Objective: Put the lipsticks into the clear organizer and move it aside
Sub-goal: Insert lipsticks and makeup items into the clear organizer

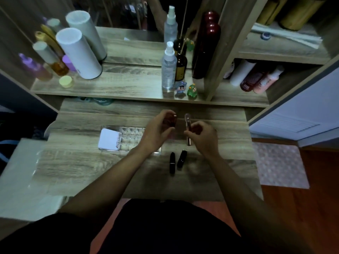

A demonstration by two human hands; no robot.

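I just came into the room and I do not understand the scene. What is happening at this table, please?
A person is sorting lipsticks at a wooden dressing table. The left hand holds a dark reddish lipstick, and the right hand holds a slim tube with a clear cap. Two black lipsticks lie on the table near the person. The clear organizer sits to the left with a white card on it.

Clear organizer (128,138) sat flat on desk, left of centre; gridded compartments, white card (109,139) lying over its left end, right end hidden behind left hand. Two black lipsticks (172,162) (182,158) lay capped on desk just right of it, side by side, not touching. Slim tube (188,130) with clear cap was held upright. Dark red one (171,120) was held too, blurred.
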